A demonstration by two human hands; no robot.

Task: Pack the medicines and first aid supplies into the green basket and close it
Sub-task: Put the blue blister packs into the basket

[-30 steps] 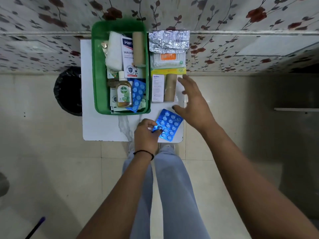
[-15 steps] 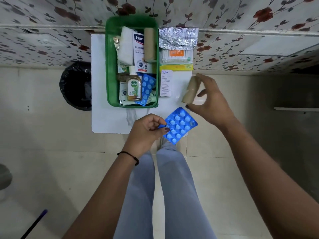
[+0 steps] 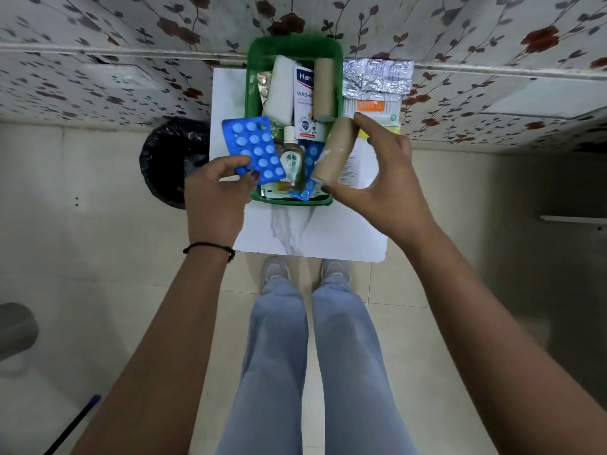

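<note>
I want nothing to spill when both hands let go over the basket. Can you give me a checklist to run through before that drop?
1. Left hand grips the blue blister pack firmly: ok, pinched at its near corner.
2. Right hand holds the tan bandage roll: ok, thumb and fingers at its ends.
3. Both items are above the green basket: ok for the roll; the pack hangs over the left rim.
4. Free room inside: cannot tell, the basket looks crowded.
5. Antiseptic bottle lies clear of the drop: not ok, it sits right below.
6. Lid within reach: cannot tell, none visible.
</note>
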